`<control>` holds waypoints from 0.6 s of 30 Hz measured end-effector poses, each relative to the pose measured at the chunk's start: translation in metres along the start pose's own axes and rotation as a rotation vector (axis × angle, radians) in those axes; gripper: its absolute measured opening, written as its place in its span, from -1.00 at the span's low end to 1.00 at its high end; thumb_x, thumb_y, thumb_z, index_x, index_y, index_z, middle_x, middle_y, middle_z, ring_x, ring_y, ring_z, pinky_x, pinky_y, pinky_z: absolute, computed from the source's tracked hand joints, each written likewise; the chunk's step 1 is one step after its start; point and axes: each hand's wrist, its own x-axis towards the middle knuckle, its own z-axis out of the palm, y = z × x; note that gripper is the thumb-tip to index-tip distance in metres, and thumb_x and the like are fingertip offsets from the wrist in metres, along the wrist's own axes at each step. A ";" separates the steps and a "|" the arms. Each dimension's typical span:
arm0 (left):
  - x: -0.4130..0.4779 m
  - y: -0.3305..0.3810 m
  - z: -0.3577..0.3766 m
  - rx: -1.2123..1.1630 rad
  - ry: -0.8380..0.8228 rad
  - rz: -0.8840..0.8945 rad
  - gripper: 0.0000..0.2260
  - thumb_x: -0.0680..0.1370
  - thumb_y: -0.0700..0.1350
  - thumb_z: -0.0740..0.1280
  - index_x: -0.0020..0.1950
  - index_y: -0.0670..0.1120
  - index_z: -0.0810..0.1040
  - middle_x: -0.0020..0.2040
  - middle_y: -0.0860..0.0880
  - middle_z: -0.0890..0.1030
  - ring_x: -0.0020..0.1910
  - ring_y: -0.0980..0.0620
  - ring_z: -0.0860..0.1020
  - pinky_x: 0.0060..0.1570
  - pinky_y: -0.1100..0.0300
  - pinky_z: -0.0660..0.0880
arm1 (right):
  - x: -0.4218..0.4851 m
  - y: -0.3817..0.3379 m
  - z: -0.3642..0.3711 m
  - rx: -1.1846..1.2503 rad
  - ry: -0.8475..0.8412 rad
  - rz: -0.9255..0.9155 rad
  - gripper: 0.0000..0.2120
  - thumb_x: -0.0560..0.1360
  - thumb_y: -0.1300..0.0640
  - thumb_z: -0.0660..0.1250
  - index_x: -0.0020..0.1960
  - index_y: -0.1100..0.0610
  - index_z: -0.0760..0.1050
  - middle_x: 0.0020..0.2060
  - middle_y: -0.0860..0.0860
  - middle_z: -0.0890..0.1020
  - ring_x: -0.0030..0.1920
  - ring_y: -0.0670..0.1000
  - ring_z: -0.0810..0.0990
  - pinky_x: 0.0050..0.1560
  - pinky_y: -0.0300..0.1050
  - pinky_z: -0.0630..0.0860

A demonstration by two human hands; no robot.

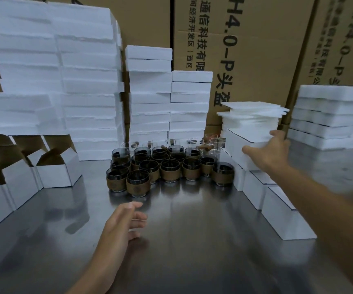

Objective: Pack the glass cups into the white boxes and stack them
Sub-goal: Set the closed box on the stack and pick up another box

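Several dark glass cups (pixel 167 166) with brown sleeves stand grouped at the table's middle back. My right hand (pixel 271 150) grips a closed white box (pixel 240 148) on top of a row of closed white boxes (pixel 281 211) at the right. My left hand (pixel 124 221) hovers open over the bare steel table (pixel 192 240), in front of the cups, touching nothing. Open white boxes (pixel 54 170) with brown inner flaps stand at the left.
Tall stacks of white foam trays (pixel 86 81) fill the back left and centre. A pile of thin foam sheets (pixel 254 115) and another foam stack (pixel 332 115) sit at the right. Large cardboard cartons (pixel 256 39) form the back wall.
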 end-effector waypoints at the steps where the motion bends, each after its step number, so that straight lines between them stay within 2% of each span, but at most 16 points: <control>1: 0.000 0.000 0.001 -0.006 -0.005 0.002 -0.79 0.61 -0.13 0.13 -0.02 -0.15 0.54 -0.22 -0.16 0.57 -0.21 -0.10 0.54 -0.21 0.07 0.41 | 0.003 0.003 0.003 -0.002 0.016 0.004 -0.23 0.31 0.09 0.52 0.38 0.17 0.19 0.32 0.19 0.25 0.25 0.21 0.36 0.18 -0.03 0.34; 5: 0.001 -0.003 0.002 0.007 -0.024 0.013 -0.79 0.61 -0.18 0.12 -0.05 -0.16 0.54 -0.30 -0.13 0.56 -0.28 -0.07 0.52 -0.26 0.12 0.39 | 0.010 0.009 0.012 -0.015 0.058 0.021 -0.26 0.31 0.09 0.51 0.35 0.18 0.20 0.30 0.21 0.26 0.22 0.22 0.38 0.13 -0.04 0.35; 11: 0.000 -0.002 0.001 0.033 -0.075 0.018 -0.79 0.60 -0.15 0.13 -0.03 -0.14 0.55 -0.27 -0.12 0.57 -0.28 -0.02 0.56 -0.25 0.14 0.40 | 0.012 0.021 0.022 -0.049 0.057 -0.019 -0.33 0.34 0.10 0.48 0.33 0.19 0.24 0.29 0.21 0.26 0.24 0.22 0.36 0.23 -0.01 0.33; 14: -0.001 -0.001 0.001 0.044 -0.093 0.030 -0.79 0.60 -0.14 0.13 -0.02 -0.13 0.55 -0.27 -0.10 0.58 -0.30 0.03 0.57 -0.23 0.14 0.41 | 0.008 0.022 0.022 -0.079 0.025 -0.020 -0.31 0.37 0.08 0.46 0.38 0.21 0.22 0.33 0.22 0.23 0.32 0.23 0.30 0.34 0.06 0.30; 16: -0.002 -0.001 0.003 0.049 -0.096 0.030 -0.79 0.61 -0.15 0.12 -0.02 -0.13 0.55 -0.29 -0.07 0.58 -0.32 0.08 0.56 -0.24 0.15 0.41 | 0.002 0.015 0.020 -0.150 0.046 -0.081 -0.31 0.39 0.08 0.45 0.40 0.22 0.21 0.39 0.22 0.18 0.41 0.23 0.18 0.41 0.14 0.19; 18: -0.002 0.000 0.004 0.055 -0.087 0.031 -0.79 0.61 -0.15 0.12 -0.02 -0.13 0.54 -0.31 -0.04 0.58 -0.35 0.11 0.55 -0.25 0.16 0.40 | -0.010 0.000 0.020 -0.225 0.084 -0.270 -0.37 0.42 0.11 0.41 0.39 0.20 0.23 0.43 0.21 0.16 0.45 0.18 0.11 0.43 0.11 0.11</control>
